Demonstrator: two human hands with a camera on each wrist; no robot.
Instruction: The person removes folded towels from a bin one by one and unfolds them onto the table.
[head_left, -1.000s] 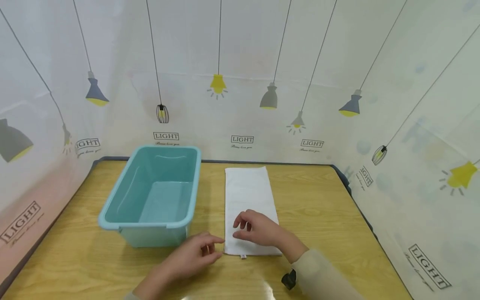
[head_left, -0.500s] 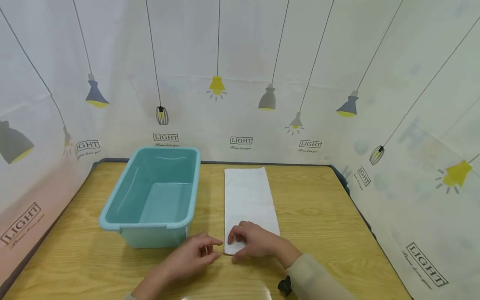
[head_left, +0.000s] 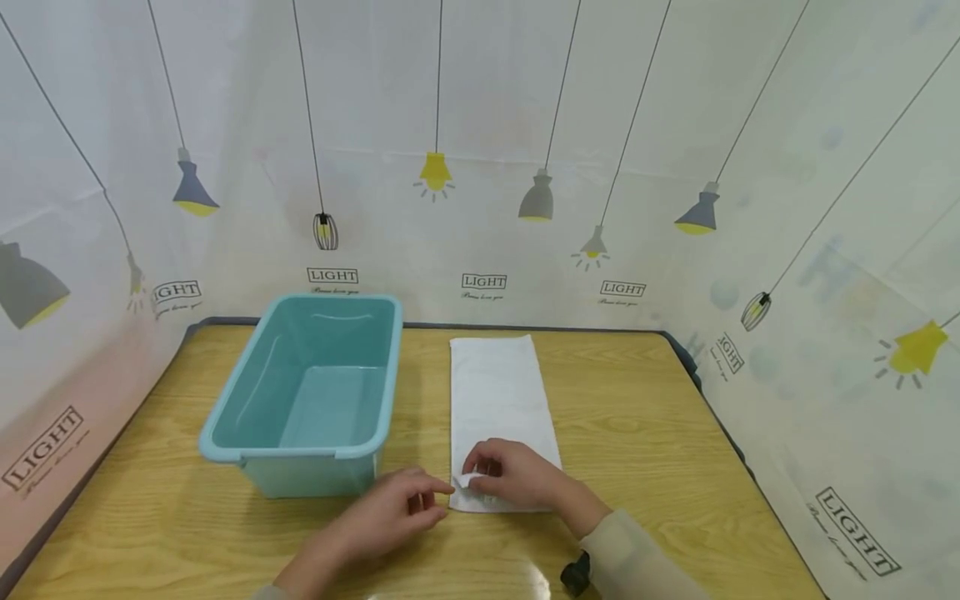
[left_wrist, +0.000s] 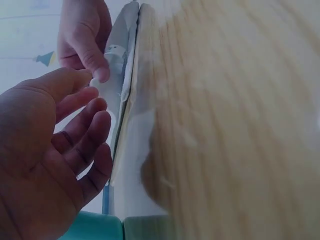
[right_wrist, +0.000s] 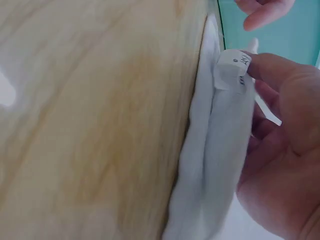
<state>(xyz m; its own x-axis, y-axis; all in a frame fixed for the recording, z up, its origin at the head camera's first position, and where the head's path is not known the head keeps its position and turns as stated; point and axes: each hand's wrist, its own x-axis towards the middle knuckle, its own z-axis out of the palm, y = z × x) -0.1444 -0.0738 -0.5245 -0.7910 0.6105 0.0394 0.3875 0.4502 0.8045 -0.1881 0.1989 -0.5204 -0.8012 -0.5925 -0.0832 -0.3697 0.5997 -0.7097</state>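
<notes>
A white towel (head_left: 498,387) lies folded lengthwise on the wooden table. My right hand (head_left: 521,479) pinches a bit of its upper layer close to the near edge, and the cloth bunches up between thumb and fingers. The right wrist view shows a small printed label (right_wrist: 233,62) on the towel's edge, right by the thumb (right_wrist: 275,67). My left hand (head_left: 390,512) is beside the towel's near left corner with fingers loosely bent. Its index fingertip reaches the corner; whether it touches the cloth I cannot tell.
A light teal plastic tub (head_left: 300,457) with nothing in it stands left of the towel, just beyond my left hand. A printed curtain (head_left: 480,233) closes off the back and sides of the table (head_left: 630,400). A small black object (head_left: 576,575) is at my right cuff.
My right hand came down from above the towel to its near edge, then took hold of the upper layer and lifted a little of it. My left hand has barely moved.
</notes>
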